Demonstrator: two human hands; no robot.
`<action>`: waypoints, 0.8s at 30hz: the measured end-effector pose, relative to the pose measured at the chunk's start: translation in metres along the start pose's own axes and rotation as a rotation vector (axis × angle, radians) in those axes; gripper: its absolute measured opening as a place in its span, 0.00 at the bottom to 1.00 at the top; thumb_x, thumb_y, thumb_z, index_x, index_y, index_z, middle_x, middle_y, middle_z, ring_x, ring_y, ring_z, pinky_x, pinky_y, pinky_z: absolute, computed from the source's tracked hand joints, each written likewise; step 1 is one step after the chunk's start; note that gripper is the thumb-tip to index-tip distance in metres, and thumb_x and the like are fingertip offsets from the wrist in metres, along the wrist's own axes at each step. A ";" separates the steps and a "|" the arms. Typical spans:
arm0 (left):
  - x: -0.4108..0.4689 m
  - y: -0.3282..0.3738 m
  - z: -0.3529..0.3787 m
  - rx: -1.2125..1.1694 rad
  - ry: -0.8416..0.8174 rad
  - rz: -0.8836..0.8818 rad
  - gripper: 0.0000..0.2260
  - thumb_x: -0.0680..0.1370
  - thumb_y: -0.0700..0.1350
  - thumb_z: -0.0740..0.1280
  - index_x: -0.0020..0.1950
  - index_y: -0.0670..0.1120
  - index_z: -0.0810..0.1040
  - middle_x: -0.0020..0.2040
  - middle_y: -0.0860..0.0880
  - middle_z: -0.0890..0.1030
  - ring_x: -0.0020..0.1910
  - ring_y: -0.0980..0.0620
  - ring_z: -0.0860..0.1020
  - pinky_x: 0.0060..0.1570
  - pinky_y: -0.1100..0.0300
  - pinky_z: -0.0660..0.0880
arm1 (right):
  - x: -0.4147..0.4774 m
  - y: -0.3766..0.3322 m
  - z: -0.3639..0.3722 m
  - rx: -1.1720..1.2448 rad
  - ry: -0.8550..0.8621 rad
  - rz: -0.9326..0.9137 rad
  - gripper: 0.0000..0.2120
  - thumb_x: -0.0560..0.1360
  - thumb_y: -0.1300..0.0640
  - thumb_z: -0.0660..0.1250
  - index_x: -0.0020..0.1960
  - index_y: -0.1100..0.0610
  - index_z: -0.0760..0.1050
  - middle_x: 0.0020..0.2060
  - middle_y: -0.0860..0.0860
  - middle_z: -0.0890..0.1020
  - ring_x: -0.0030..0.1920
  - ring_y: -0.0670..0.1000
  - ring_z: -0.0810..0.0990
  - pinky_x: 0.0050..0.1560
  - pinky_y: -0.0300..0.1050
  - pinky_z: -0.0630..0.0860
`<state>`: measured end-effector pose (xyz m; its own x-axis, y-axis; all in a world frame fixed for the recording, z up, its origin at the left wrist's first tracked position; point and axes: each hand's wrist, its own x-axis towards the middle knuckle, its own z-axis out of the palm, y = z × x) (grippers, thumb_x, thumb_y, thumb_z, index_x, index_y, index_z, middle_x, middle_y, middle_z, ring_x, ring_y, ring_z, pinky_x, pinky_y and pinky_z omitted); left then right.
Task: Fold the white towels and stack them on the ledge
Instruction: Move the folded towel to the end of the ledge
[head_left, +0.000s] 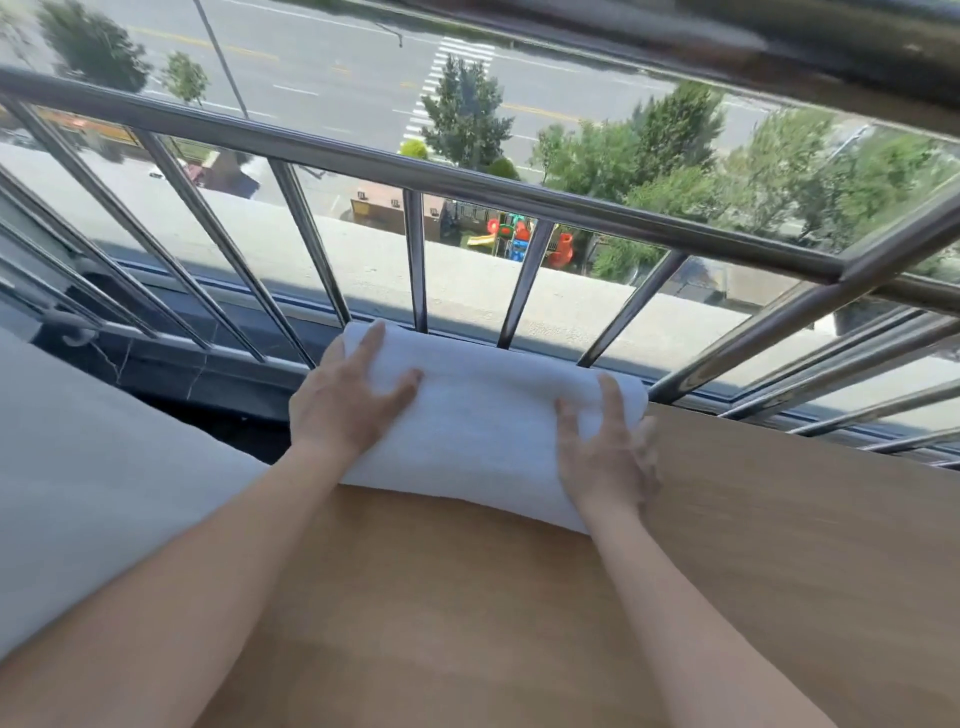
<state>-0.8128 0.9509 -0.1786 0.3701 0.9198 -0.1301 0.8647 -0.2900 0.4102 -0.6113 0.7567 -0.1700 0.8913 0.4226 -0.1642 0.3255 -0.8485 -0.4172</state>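
A folded white towel (483, 415) lies on the far edge of the wooden ledge (779, 519), close against the metal railing. My left hand (348, 400) lies flat on the towel's left part with fingers spread and straight. Over at the towel's right end, my right hand (605, 457) rests on top with its fingers extended and the thumb down along the side. Both forearms reach in from the bottom of the view.
A steel railing (467, 179) with slanted bars stands just behind the towel, in front of a window onto the street below. A large white cloth surface (78, 467) fills the left side. A dark sill (197, 374) runs under the railing at left.
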 end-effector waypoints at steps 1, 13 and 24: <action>0.000 0.001 0.000 0.002 0.004 -0.004 0.38 0.69 0.79 0.51 0.76 0.68 0.53 0.77 0.49 0.65 0.69 0.42 0.71 0.60 0.46 0.71 | 0.000 0.000 0.001 -0.001 0.005 -0.004 0.28 0.74 0.25 0.49 0.72 0.30 0.53 0.66 0.57 0.67 0.60 0.64 0.72 0.58 0.59 0.68; -0.017 0.017 -0.014 0.220 -0.019 0.045 0.31 0.78 0.71 0.48 0.79 0.61 0.52 0.82 0.44 0.49 0.80 0.43 0.50 0.75 0.43 0.51 | -0.003 0.000 -0.008 -0.003 -0.091 0.002 0.27 0.77 0.28 0.49 0.74 0.31 0.49 0.73 0.59 0.60 0.67 0.64 0.68 0.64 0.61 0.66; -0.094 0.077 0.014 0.176 -0.111 0.429 0.27 0.82 0.61 0.51 0.80 0.55 0.58 0.81 0.47 0.55 0.80 0.42 0.48 0.75 0.43 0.40 | -0.074 0.061 -0.048 0.160 -0.101 -0.249 0.24 0.80 0.45 0.61 0.74 0.37 0.58 0.73 0.49 0.55 0.71 0.53 0.63 0.66 0.51 0.68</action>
<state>-0.7758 0.8382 -0.1474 0.7323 0.6760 -0.0820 0.6665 -0.6868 0.2900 -0.6423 0.6585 -0.1403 0.7517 0.6477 -0.1242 0.4689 -0.6574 -0.5899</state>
